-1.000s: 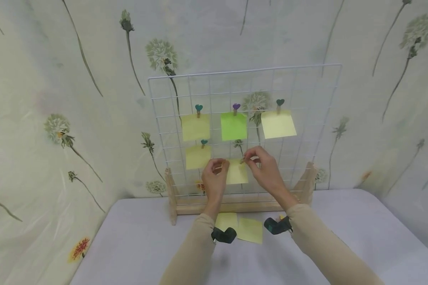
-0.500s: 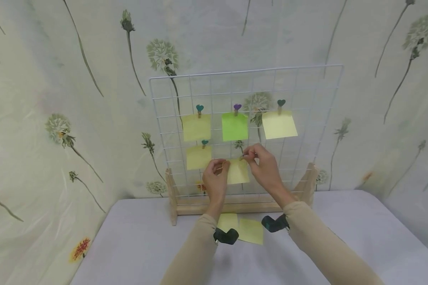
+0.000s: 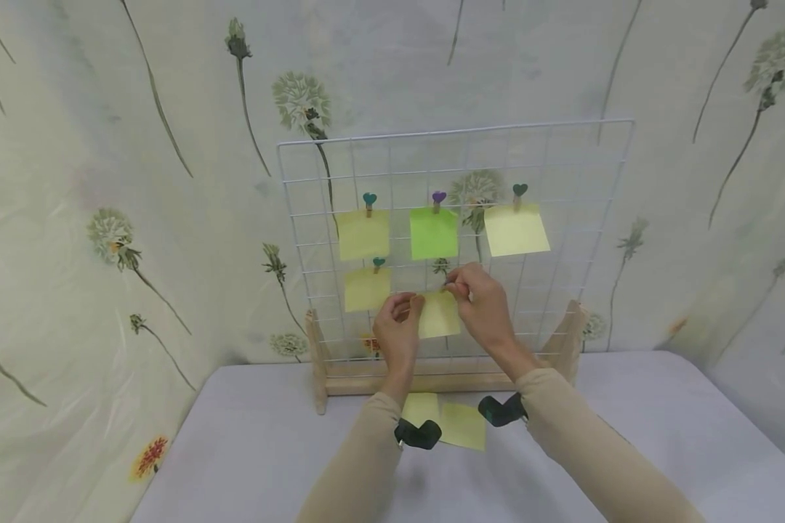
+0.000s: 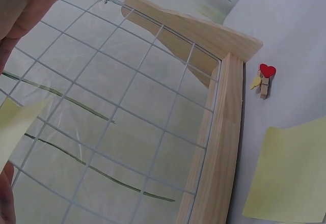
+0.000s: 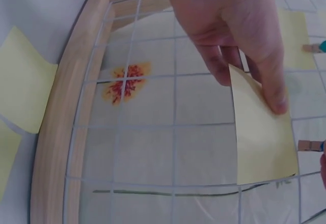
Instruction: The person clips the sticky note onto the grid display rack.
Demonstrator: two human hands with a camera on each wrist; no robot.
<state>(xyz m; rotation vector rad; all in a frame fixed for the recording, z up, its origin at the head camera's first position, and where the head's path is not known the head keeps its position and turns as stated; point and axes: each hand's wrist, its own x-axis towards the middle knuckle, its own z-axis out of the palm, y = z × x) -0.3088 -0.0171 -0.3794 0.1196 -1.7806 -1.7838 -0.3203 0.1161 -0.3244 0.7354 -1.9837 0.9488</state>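
My left hand [image 3: 397, 330] pinches a yellow sticky note [image 3: 440, 316] by its upper left corner, against the white wire grid [image 3: 458, 131]. In the right wrist view, the note [image 5: 262, 137] bends slightly below the thumb. At the note's top edge, my right hand [image 3: 482, 301] pinches a small wooden clothespin [image 5: 309, 145]; whether it grips the note is unclear. Above hang a yellow note [image 3: 364, 234], a lime green note [image 3: 434, 234] and a pale yellow note [image 3: 517, 229], each under a heart-topped clothespin. Another clipped yellow note [image 3: 366, 289] hangs left of my left hand.
A wooden stand [image 3: 366, 385] holds the grid upright on the white table [image 3: 255, 436]. Two yellow notes [image 3: 463, 425] lie in front of it. Near the stand's right foot, the left wrist view shows a red-heart clothespin [image 4: 267, 71] beside a yellow piece [image 4: 255, 83].
My right hand has shifted slightly up and left at the note's top edge, still pinching the clothespin. The left hand keeps its hold on the note. The head view has drifted slightly.
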